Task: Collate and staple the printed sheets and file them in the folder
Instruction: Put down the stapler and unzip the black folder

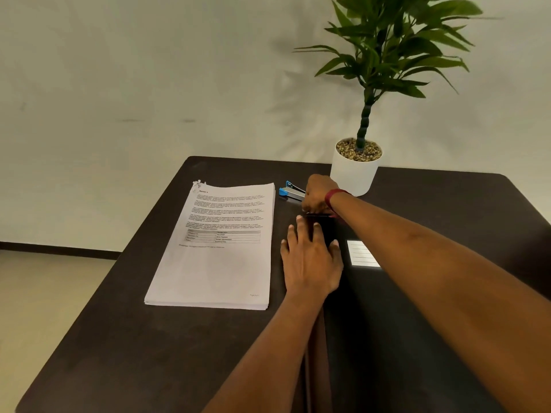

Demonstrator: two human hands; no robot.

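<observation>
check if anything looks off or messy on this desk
The far left corner of the paper stack looks ragged: a lumpy clump, seemingly several staples, bunches there. Nothing else stands out.

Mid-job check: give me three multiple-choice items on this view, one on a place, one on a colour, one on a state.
1. Where is the stapler? A) beyond the paper stack's far right corner B) on the stack C) on the floor
2. The plant pot's colour? A) red B) white C) blue
3. The left hand? A) fisted in air B) gripping the stapler C) flat on the black folder
Answers: A, it lies on the table; B, plainly white; C, straight fingers rest on it.
</observation>
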